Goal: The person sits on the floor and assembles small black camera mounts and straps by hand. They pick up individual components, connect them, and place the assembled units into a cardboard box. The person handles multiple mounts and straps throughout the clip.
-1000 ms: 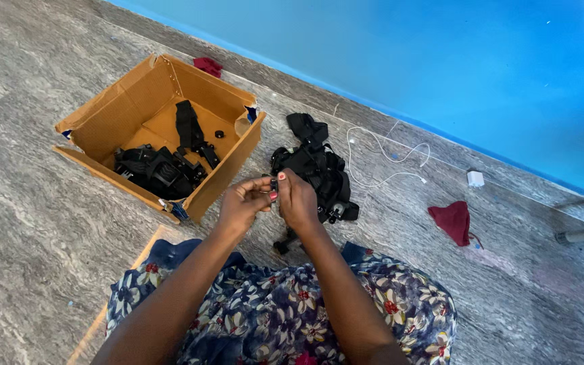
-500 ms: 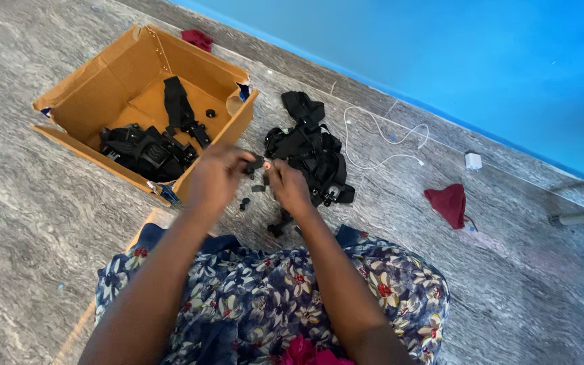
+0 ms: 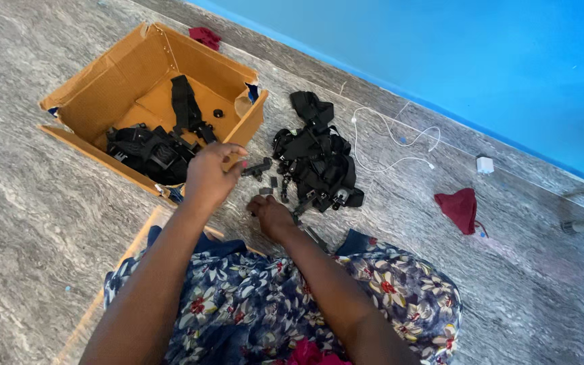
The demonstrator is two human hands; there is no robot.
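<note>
Black plastic is what the hands are busy with: the left hand (image 3: pixel 212 174) is lifted off the grey marbled floor (image 3: pixel 28 223) with its fingers pinched round a small dark clip piece (image 3: pixel 257 167), which sticks out past the fingertips with its long axis running roughly left to right, the free end pointing toward the pile of black straps (image 3: pixel 315 162) just beside it. The right hand (image 3: pixel 270 215) sits lower, down at the floor in front of the flowery blue dress (image 3: pixel 272 297), fingers curled in; honestly can't tell if it's holding anything or just resting there. A couple of tiny dark bits (image 3: pixel 273 182) lie loose on the floor between the two hands and the strap pile. That pile is a tangle of webbing and buckles, with one loop flopped up toward the wall end. Left of it is an open cardboard box (image 3: pixel 103 88), tilted corner-on, with more black straps and gear (image 3: pixel 150 150) heaped in its near corner and one strap running up the box bottom. Further back a thin white cable (image 3: pixel 390 145) snakes over the floor toward a little white plug (image 3: pixel 484 164), a dark red cloth (image 3: pixel 459 208) lies well off to the right, and another red scrap (image 3: pixel 204 37) peeks out behind the box by the bright blue wall (image 3: pixel 481 54).
</note>
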